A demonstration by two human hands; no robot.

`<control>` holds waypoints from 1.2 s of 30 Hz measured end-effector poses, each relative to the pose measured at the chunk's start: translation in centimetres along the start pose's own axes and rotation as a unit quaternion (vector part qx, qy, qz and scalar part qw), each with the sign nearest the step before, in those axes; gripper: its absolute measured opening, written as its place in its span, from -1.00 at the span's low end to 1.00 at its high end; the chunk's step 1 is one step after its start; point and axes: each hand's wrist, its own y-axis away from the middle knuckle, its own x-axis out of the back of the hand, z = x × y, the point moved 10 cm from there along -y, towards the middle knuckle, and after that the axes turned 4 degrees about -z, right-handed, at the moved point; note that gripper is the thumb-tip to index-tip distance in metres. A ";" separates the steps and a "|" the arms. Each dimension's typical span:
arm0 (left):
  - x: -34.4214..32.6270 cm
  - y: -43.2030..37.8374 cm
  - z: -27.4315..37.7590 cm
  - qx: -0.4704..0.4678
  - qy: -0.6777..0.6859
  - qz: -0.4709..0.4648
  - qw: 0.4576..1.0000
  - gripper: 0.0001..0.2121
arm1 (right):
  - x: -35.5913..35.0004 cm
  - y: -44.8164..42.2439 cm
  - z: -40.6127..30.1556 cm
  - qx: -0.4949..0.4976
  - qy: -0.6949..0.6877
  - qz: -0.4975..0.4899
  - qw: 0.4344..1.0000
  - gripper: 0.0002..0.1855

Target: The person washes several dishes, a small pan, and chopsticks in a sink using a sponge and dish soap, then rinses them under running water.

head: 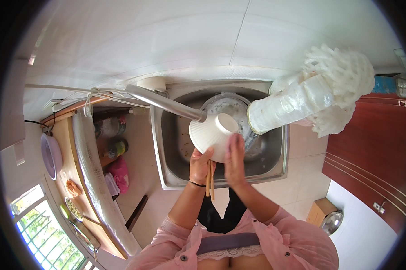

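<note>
My left hand (200, 167) grips the rim of a white ribbed bowl (206, 135), which is tilted with its foot upward, under the end of a metal faucet spout (166, 103). A pair of wooden chopsticks (210, 182) hangs down from the same hand below the bowl. My right hand (235, 160) lies with extended fingers against the bowl's outer side; something pinkish shows at its fingertips, too blurred to name. Beneath the bowl, a round basin (223, 103) with sudsy water stands in the stainless steel sink (176, 168).
A plastic-wrapped tube topped with white foam netting (290, 104) reaches over the sink's right side. White cords (88, 92) run to the faucet from the left. A wooden counter (85, 189) at the left holds a purple basin (51, 157) and dishes. A red cabinet (365, 148) stands at the right.
</note>
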 end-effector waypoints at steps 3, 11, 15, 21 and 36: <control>-1.0 0.0 0.2 -0.023 -0.054 -0.014 0.998 -0.74 | 0.8 -1.7 -4.2 0.046 0.088 -0.023 0.995 -0.49; -1.6 1.3 0.2 0.033 -0.165 -0.082 0.982 -0.72 | 2.3 -7.0 -0.7 -0.036 -0.060 -0.120 0.990 -0.59; -0.7 1.8 0.6 0.013 -0.113 -0.049 0.992 -0.72 | 2.5 -5.6 -1.0 -0.023 -0.017 -0.050 0.998 -0.67; 1.4 3.3 3.5 0.003 -0.097 0.000 0.995 -0.71 | 1.6 -3.6 5.2 -0.196 -0.137 -0.020 0.971 -0.78; -1.5 7.1 4.7 0.051 -0.837 -0.318 0.443 -0.61 | -8.7 -2.7 17.6 -0.110 0.218 -0.333 0.911 -0.71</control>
